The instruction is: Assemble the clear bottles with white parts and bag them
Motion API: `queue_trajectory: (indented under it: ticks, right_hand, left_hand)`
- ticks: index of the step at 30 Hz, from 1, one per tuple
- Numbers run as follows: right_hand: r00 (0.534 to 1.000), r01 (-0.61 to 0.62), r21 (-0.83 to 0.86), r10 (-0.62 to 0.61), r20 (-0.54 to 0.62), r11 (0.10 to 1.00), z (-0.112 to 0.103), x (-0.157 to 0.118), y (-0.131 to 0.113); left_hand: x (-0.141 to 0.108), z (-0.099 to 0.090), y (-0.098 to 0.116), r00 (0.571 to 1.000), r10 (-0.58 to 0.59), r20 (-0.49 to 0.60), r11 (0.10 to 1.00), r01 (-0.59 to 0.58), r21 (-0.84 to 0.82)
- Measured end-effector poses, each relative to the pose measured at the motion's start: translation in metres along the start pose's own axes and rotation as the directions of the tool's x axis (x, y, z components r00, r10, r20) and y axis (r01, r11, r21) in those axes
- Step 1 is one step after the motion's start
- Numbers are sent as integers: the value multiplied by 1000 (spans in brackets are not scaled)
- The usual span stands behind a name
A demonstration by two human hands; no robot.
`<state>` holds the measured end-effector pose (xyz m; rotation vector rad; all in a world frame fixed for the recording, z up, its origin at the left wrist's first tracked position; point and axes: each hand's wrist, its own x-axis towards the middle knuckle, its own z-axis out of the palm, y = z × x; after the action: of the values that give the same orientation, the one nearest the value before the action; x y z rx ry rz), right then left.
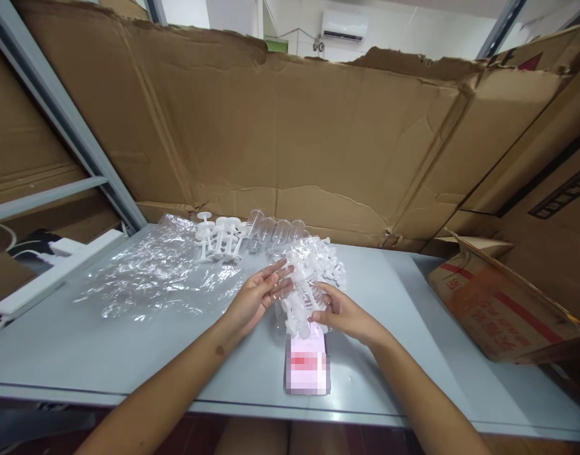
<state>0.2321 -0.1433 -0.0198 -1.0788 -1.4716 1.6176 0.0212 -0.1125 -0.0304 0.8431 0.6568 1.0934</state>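
Between hands [258, 296] [347, 314], crinkled clear bag [311, 287], white pieces [297, 316]

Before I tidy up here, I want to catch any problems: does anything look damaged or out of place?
Yes: the cardboard wall behind the table has a ragged top edge, as if torn. The phone also seems misplaced, partly hidden by the white plastic pieces.

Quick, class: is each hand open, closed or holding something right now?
Left hand: open, fingers extended against the clear bag of white parts.
Right hand: partly curled at the bag's right side; firm grip cannot be told.
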Motion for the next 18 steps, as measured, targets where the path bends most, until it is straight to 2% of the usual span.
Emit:
queue_trajectory:
  ticks: [2, 4, 6, 8, 10, 12, 14, 16, 18]
  right_hand:
    - [999, 25, 16, -24, -23, 1000, 4, 0, -2]
    - [993, 56, 20, -54, -104, 998, 2, 0, -8]
    - [975, 80, -11, -81, -205, 997, -7, -3, -16]
    - [935, 131, -102, -157, -319, 986, -25, -6, -24]
    - [854, 122, -222, -217, -474, 967, -48, -10, -28]
    - [717, 72, -361, -300, -630, 930, -75, -15, -28]
    - [624, -26, -435, -326, -710, 900, -102, -20, -23]
    - [575, -174, -475, -302, -761, 863, -127, -25, -16]
    - [548, -367, -526, -278, -789, 767, -147, -27, -8]
  left_hand:
    - [0, 0, 2, 1000, 4, 5, 999, -5, 32]
    - [0, 1, 5, 1000, 24, 11, 995, -24, 97]
    - [0, 0, 9, 998, 64, 3, 976, -63, 208]
    - [1, -3, 14, 991, 136, -20, 925, -120, 361]
    - [3, -10, 19, 970, 240, -50, 816, -173, 552]
    - [5, -18, 24, 933, 355, -54, 628, -196, 753]
    - [7, -25, 28, 897, 442, -21, 419, -186, 889]
    - [10, -31, 30, 883, 470, 14, 285, -166, 944]
    - [12, -34, 31, 889, 458, 20, 230, -140, 963]
